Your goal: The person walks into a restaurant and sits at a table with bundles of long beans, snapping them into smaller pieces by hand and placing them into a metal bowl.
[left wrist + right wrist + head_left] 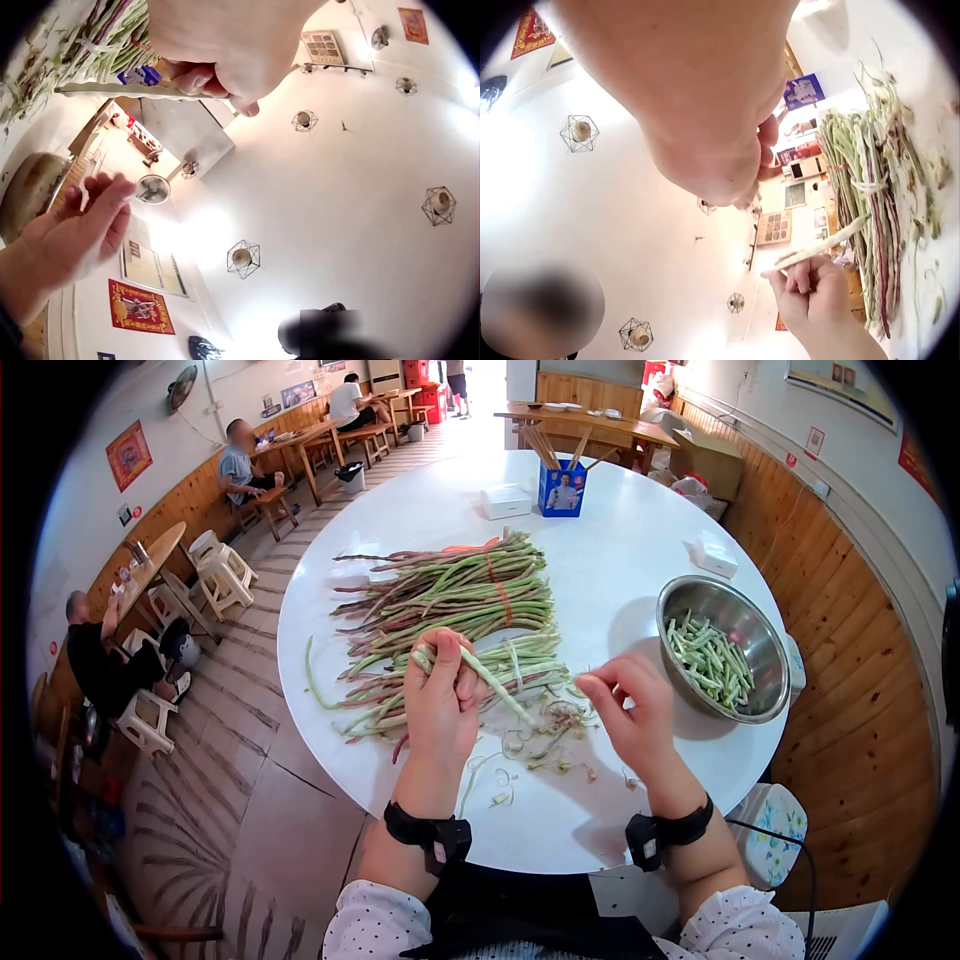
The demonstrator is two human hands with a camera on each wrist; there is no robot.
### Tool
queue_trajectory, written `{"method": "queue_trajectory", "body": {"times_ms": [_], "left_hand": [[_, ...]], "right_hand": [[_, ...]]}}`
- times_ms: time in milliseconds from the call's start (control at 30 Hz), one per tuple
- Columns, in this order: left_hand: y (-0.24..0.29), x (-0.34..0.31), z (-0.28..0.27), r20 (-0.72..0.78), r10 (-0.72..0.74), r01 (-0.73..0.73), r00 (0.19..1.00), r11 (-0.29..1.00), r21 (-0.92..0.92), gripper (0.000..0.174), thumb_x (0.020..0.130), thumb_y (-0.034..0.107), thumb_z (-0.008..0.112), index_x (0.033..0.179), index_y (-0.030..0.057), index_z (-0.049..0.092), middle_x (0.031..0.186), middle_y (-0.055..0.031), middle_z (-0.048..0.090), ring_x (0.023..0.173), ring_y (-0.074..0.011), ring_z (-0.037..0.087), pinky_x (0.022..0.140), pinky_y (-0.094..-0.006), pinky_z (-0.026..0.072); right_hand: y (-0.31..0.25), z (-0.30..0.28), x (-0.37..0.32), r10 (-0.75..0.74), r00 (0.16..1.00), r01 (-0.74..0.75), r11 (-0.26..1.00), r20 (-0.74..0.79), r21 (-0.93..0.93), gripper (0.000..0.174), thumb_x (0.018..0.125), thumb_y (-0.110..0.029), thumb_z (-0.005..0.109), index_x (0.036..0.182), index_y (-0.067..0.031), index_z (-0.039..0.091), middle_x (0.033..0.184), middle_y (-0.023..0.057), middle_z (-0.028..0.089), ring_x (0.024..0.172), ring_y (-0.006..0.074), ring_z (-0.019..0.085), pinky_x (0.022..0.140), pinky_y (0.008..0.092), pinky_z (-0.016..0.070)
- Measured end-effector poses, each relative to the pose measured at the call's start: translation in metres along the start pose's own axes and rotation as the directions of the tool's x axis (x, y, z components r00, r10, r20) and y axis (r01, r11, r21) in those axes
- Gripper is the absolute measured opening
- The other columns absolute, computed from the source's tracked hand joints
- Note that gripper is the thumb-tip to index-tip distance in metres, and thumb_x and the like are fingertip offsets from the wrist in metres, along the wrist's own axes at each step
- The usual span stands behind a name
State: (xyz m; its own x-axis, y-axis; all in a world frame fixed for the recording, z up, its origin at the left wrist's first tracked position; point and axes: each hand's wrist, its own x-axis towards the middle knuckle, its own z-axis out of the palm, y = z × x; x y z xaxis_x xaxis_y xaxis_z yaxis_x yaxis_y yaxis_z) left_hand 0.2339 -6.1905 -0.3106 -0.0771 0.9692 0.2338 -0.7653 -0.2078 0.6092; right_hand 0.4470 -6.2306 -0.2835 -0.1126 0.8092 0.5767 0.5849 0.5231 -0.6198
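In the head view my left hand (pixel 440 695) pinches a pale green long bean (pixel 500 690) between thumb and fingers, its far end pointing down to the right. The left wrist view shows this bean (pixel 127 91) jutting out from the fingertips. My right hand (pixel 640 710) hovers to the right of it, fingers loosely bent, apart from the bean; nothing shows between its fingers in the left wrist view. Behind the left hand lies a heap of green and purple long beans (pixel 450 595), tied in bundles. Trimmed ends and strings (pixel 560 730) are scattered between the hands.
A metal bowl (pixel 670 660) of cut bean pieces (pixel 712 665) stands to the right on the round white table (pixel 620 560). A blue box (pixel 562 493) of chopsticks and a white tissue box (pixel 506 501) stand at the back. Stools (pixel 225 575) and seated people are to the left.
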Motion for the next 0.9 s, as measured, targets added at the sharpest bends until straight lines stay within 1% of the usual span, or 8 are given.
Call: {"method": "queue_trajectory", "body": {"times_ms": [33, 133, 233, 333, 367, 467, 700, 900], "left_hand": [[-0.001, 0.001, -0.001, 0.001, -0.042, 0.042, 0.999, 0.999, -0.030, 0.020, 0.096, 0.028, 0.062, 0.096, 0.0089, 0.057, 0.087, -0.0006, 0.055, 0.054, -0.0038, 0.037, 0.045, -0.0189, 0.0279], [-0.006, 0.000, -0.003, 0.008, -0.159, 0.159, 0.987, 0.982, -0.105, 0.021, 0.096, 0.030, 0.061, 0.094, 0.0101, 0.056, 0.087, 0.0002, 0.053, 0.055, -0.0033, 0.037, 0.045, -0.0188, 0.0281], [-0.008, 0.001, -0.004, 0.014, -0.207, 0.207, 0.978, 0.970, -0.130, 0.022, 0.095, 0.032, 0.061, 0.095, 0.0104, 0.055, 0.088, 0.0005, 0.052, 0.056, -0.0031, 0.038, 0.045, -0.0185, 0.0289], [-0.011, -0.001, -0.002, 0.030, -0.209, 0.211, 0.977, 0.972, -0.101, 0.022, 0.095, 0.031, 0.062, 0.095, 0.0105, 0.055, 0.089, 0.0003, 0.053, 0.057, -0.0029, 0.039, 0.045, -0.0183, 0.0298], [-0.012, -0.003, 0.002, 0.029, -0.206, 0.208, 0.978, 0.975, -0.083, 0.022, 0.095, 0.031, 0.062, 0.096, 0.0104, 0.055, 0.089, 0.0002, 0.054, 0.056, -0.0029, 0.039, 0.045, -0.0183, 0.0299], [-0.014, -0.006, 0.007, 0.019, -0.211, 0.212, 0.977, 0.977, -0.015, 0.020, 0.095, 0.029, 0.062, 0.096, 0.0098, 0.055, 0.087, 0.0001, 0.056, 0.055, -0.0029, 0.040, 0.044, -0.0182, 0.0302], [-0.015, -0.002, 0.004, 0.025, -0.324, 0.319, 0.946, 0.940, 0.120, 0.017, 0.096, 0.023, 0.061, 0.099, 0.0070, 0.061, 0.076, 0.0016, 0.057, 0.050, -0.0028, 0.039, 0.044, -0.0193, 0.0303], [-0.017, -0.003, -0.003, 0.031, -0.306, 0.284, 0.952, 0.914, 0.291, 0.019, 0.097, 0.023, 0.060, 0.099, 0.0049, 0.065, 0.072, 0.0019, 0.056, 0.052, -0.0034, 0.043, 0.046, -0.0203, 0.0335]], "right_hand": [[0.014, 0.000, -0.001, 0.007, 0.994, -0.001, 0.998, 0.107, -0.060, 0.009, 0.082, -0.005, 0.070, 0.090, -0.0034, 0.068, 0.076, 0.0065, 0.060, 0.067, 0.0200, 0.058, 0.057, 0.0315, 0.0455], [0.014, 0.006, 0.001, 0.067, 0.988, -0.072, 0.997, 0.141, 0.034, 0.013, 0.084, -0.009, 0.070, 0.096, -0.0029, 0.070, 0.074, 0.0084, 0.061, 0.069, 0.0211, 0.060, 0.058, 0.0313, 0.0469], [0.020, 0.010, 0.000, 0.140, 0.962, -0.148, 0.989, 0.236, 0.018, 0.025, 0.087, -0.010, 0.069, 0.111, -0.0012, 0.068, 0.083, 0.0048, 0.067, 0.077, 0.0132, 0.063, 0.064, 0.0250, 0.0493], [0.011, 0.024, -0.004, 0.112, 0.925, -0.267, 0.871, 0.363, 0.411, 0.028, 0.090, -0.011, 0.067, 0.117, -0.0021, 0.066, 0.088, 0.0040, 0.068, 0.077, 0.0109, 0.062, 0.066, 0.0254, 0.0494], [0.003, 0.026, -0.006, 0.131, 0.895, -0.338, 0.823, 0.427, 0.457, 0.027, 0.092, -0.020, 0.067, 0.110, -0.0004, 0.067, 0.095, 0.0068, 0.068, 0.079, 0.0092, 0.062, 0.071, 0.0272, 0.0517], [0.002, 0.034, -0.011, 0.163, 0.848, -0.415, 0.797, 0.504, 0.440, 0.025, 0.091, -0.019, 0.068, 0.109, -0.0007, 0.067, 0.093, 0.0063, 0.067, 0.076, 0.0093, 0.061, 0.070, 0.0263, 0.0511], [-0.001, 0.024, -0.009, 0.148, 0.863, -0.445, 0.674, 0.483, 0.589, 0.020, 0.094, -0.012, 0.063, 0.110, -0.0023, 0.067, 0.085, 0.0001, 0.064, 0.076, 0.0069, 0.059, 0.067, 0.0238, 0.0491], [-0.003, 0.016, -0.005, 0.176, 0.744, -0.491, 0.799, 0.644, 0.349, 0.020, 0.095, -0.011, 0.059, 0.112, -0.0020, 0.065, 0.086, 0.0048, 0.065, 0.076, 0.0111, 0.059, 0.069, 0.0277, 0.0484]]}}
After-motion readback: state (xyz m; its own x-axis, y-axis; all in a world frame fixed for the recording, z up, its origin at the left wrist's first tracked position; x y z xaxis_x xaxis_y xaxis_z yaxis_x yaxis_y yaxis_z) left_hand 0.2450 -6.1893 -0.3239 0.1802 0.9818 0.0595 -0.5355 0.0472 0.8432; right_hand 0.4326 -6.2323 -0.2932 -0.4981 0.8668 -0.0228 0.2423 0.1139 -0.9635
